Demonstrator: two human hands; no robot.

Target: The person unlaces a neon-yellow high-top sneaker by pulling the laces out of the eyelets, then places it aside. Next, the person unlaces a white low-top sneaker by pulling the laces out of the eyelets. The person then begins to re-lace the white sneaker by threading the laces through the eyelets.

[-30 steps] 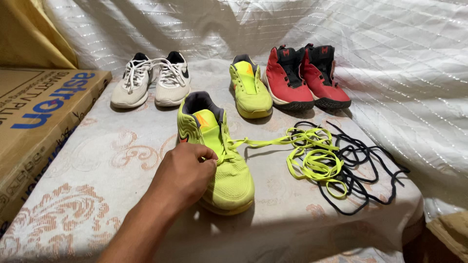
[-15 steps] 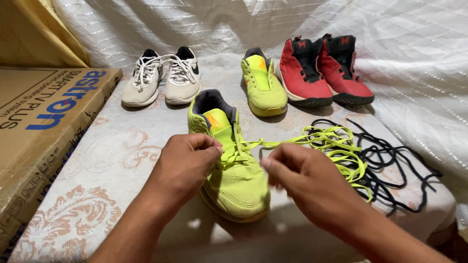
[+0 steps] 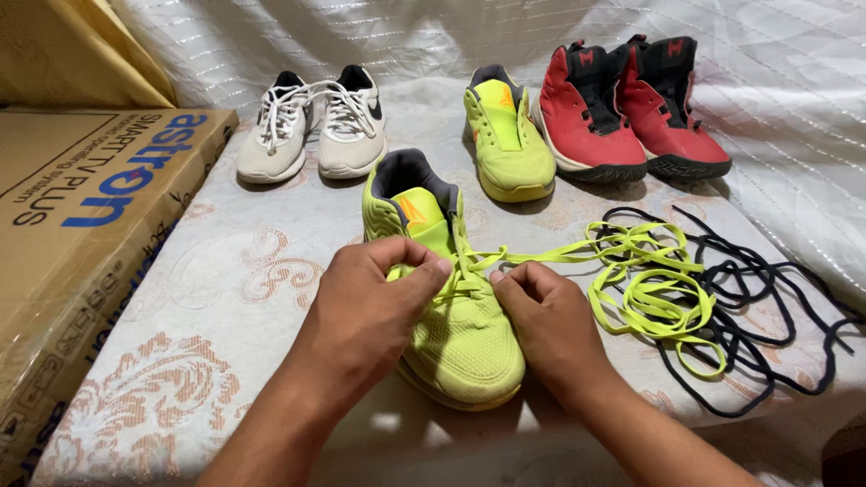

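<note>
Head view: left hand (image 3: 374, 302) & right hand (image 3: 541, 316) both pinch yellow lace (image 3: 465, 275) on neon shoe (image 3: 446, 307), lacing barely begun, most lace loose.

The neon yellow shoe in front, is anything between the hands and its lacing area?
Nothing visible does. The left hand and right hand both rest on the neon yellow mesh shoe at its neon yellow lace. The loose lace pile and black laces lie off to the right.

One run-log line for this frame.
left hand: on neon shoe | right hand: pinching neon lace | nearby: black laces
</note>
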